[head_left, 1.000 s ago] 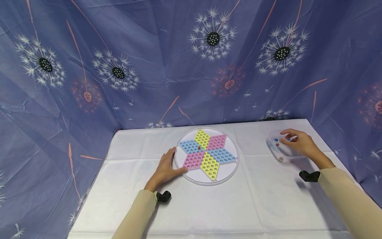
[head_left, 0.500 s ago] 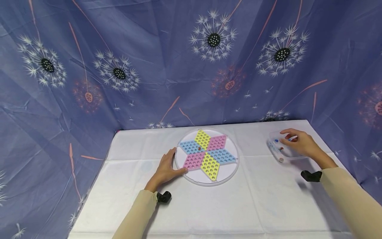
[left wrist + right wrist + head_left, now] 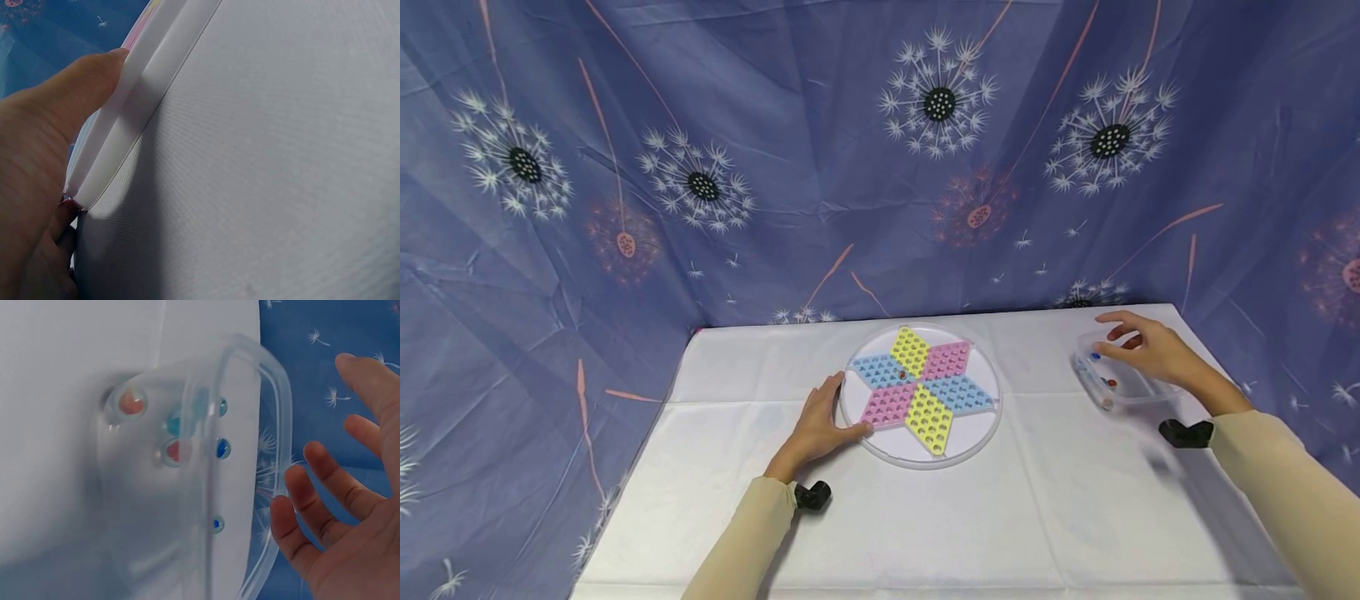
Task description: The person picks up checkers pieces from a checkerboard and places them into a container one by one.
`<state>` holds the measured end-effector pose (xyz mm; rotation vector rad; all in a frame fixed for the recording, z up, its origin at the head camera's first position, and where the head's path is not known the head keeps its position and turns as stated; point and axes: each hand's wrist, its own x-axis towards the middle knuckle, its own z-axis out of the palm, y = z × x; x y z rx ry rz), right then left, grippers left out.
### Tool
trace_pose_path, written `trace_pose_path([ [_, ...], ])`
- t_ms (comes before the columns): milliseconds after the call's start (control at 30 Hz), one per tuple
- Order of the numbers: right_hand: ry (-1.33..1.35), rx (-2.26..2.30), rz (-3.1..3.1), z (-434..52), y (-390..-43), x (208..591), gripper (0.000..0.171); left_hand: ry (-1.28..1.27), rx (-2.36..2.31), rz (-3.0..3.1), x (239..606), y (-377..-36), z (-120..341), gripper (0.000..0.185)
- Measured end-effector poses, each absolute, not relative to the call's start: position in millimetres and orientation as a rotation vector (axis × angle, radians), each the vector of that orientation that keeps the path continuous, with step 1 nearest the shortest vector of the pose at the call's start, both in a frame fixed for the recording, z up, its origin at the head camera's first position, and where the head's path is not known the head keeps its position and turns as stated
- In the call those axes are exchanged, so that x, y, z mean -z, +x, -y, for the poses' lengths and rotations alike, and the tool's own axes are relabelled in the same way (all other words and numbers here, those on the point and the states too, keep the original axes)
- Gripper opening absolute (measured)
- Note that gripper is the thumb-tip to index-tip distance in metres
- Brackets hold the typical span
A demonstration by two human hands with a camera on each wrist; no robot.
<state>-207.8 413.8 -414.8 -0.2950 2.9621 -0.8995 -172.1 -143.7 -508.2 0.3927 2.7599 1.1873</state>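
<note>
A round white Chinese checkers board (image 3: 964, 437) with a yellow, pink and blue star lies on the table, one marble (image 3: 902, 376) in a blue section. My left hand (image 3: 814, 423) holds the board's left edge; in the left wrist view its thumb (image 3: 94, 78) lies on the rim. My right hand (image 3: 1153, 357) is over the clear plastic container (image 3: 1150, 397), thumb and fingers apart. In the right wrist view its loosely bent fingers (image 3: 300, 487) are beside the container rim, with nothing visible between them. Several marbles, including a red one (image 3: 131, 402), lie inside.
A white cloth (image 3: 910, 533) covers the table. Behind and beside it hangs a blue curtain (image 3: 820, 150) with a dandelion print. Each sleeve has a black wrist camera, the right one (image 3: 1185, 433) low near the container's front.
My right hand has lifted slightly, its thumb and forefinger spreading apart. A red marble in the container has rolled toward its front. My left hand and the board have stayed in place.
</note>
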Motion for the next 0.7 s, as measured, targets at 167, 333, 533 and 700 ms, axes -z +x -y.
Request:
trace_pose_path([
  [167, -0.322, 0.901, -2.969, -409, -209, 411, 0.061, 0.402, -1.191, -2.762, 507, -172, 143, 0.114],
  [333, -0.345, 0.902, -2.990, -405, -209, 410, 0.058, 0.404, -1.180, -2.768, 508, -172, 144, 0.114],
  [533, -0.354, 0.911, -2.981, -401, -210, 410, 0.057, 0.398, -1.172, -2.764, 507, -171, 144, 0.115],
  [700, -0.354, 0.904, -2.985, -398, -212, 411, 0.057, 0.396, -1.176, -2.764, 507, -172, 143, 0.115],
])
